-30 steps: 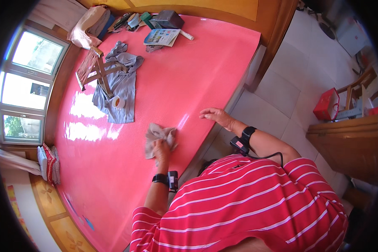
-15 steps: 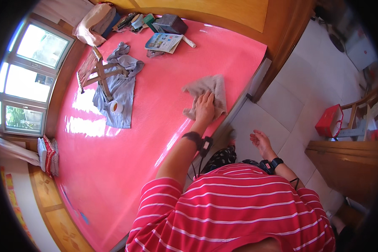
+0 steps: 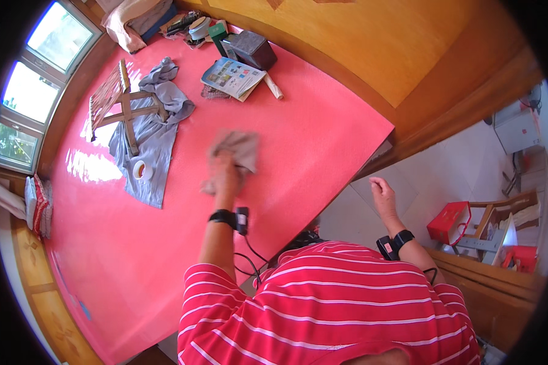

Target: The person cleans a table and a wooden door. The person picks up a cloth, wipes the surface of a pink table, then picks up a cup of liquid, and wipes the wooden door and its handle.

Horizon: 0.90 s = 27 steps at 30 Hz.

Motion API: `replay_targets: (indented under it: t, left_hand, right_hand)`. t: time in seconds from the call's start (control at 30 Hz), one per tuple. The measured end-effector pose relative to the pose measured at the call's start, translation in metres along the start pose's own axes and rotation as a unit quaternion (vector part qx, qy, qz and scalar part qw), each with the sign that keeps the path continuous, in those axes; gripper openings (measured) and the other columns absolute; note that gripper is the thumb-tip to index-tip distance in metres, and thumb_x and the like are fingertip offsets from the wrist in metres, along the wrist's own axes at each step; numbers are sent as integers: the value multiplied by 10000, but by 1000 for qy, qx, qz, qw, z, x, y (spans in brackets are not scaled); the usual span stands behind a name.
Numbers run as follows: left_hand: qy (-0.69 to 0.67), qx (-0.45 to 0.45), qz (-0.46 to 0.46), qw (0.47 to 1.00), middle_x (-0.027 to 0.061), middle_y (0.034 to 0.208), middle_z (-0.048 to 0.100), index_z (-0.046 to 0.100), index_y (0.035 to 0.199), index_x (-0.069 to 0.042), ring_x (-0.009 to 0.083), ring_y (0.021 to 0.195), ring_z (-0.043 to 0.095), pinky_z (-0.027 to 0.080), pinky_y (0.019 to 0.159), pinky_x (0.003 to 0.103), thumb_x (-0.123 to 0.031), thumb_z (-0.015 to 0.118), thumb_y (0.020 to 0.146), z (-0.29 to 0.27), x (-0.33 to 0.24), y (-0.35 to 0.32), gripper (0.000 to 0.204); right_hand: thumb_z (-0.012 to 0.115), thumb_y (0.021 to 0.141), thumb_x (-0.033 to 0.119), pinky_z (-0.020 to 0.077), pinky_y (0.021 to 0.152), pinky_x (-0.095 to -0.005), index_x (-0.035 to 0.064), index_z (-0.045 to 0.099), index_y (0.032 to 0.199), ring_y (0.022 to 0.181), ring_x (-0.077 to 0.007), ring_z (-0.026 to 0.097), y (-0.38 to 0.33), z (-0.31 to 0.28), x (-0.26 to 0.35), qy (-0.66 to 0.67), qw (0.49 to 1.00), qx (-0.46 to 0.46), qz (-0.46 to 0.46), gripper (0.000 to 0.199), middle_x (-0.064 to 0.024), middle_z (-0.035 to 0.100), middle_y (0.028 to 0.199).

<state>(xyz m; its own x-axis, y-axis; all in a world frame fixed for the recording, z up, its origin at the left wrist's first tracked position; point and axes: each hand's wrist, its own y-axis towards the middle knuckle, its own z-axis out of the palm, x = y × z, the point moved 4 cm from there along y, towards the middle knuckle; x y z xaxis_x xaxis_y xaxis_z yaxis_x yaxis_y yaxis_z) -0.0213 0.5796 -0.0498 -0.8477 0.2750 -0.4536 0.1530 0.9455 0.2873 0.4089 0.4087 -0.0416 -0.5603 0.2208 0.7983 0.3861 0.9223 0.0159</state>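
A greyish-beige cloth (image 3: 243,149) lies bunched on the glossy pink surface (image 3: 298,146). My left hand (image 3: 225,176) presses down on it and holds it; motion smears both the fingers and the cloth. Off to the right, past the edge of the pink surface, my right hand (image 3: 383,198) hangs in the air over the floor, its fingers loosely curled with nothing visible in them. Both wrists carry black straps with small devices, and a cable runs from the left one.
Left of the cloth, a folding stool (image 3: 128,115) and a white cup (image 3: 140,170) rest on a grey-blue garment (image 3: 158,140). Farther back are a booklet (image 3: 232,78) and a dark box (image 3: 249,50). A red bag (image 3: 449,222) stands at the right, beside a wooden chair (image 3: 511,210).
My left hand and the cloth have slid leftward, away from the near right edge of the pink surface. My right hand's fingers have curled in. The view has shifted too.
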Motion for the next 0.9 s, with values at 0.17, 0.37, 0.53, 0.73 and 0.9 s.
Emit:
replay_targets:
  t: [0.17, 0.37, 0.53, 0.73, 0.9]
  left_hand:
    - [221, -111, -144, 958, 195, 1188, 486, 511, 1052, -5, 361, 1119, 432, 336, 958, 421, -113, 460, 791, -14, 67, 44, 287]
    - [141, -72, -34, 987, 187, 1182, 480, 502, 1052, 1, 349, 1132, 411, 316, 962, 446, -90, 475, 777, 14, 15, 32, 291]
    - [-74, 28, 225, 971, 105, 966, 560, 563, 911, -54, 276, 934, 517, 388, 843, 402, -70, 550, 670, 32, -95, 8, 242]
    - [-330, 302, 2, 894, 65, 821, 563, 559, 934, -11, 184, 751, 546, 441, 696, 292, -116, 524, 820, 26, -174, 52, 159]
    - [-632, 44, 40, 772, 24, 956, 515, 500, 1034, -10, 104, 887, 470, 390, 775, 246, -115, 489, 864, -81, -303, 134, 200]
  right_hand:
    - [553, 795, 107, 466, 689, -249, 71, 572, 1026, 835, -158, 560, 46, 42, 32, -23, 986, 84, -139, 234, -74, 506, 1074]
    - [577, 770, 73, 469, 681, -246, 55, 571, 1027, 898, -114, 497, 71, 41, 13, 53, 960, 241, -134, 259, -46, 419, 1165]
    - [544, 810, 54, 489, 703, -253, 31, 568, 1034, 868, -141, 543, 79, 37, 11, 298, 891, 337, 61, 227, -51, 420, 1159]
    - [523, 836, 53, 485, 743, -267, 29, 571, 1040, 845, -164, 578, 87, 25, 28, 249, 898, 361, 33, 210, -73, 524, 1061]
    - [533, 857, 85, 468, 781, -278, 24, 563, 1047, 913, -165, 566, 106, -80, 85, 271, 944, 162, -100, 201, -74, 572, 1041]
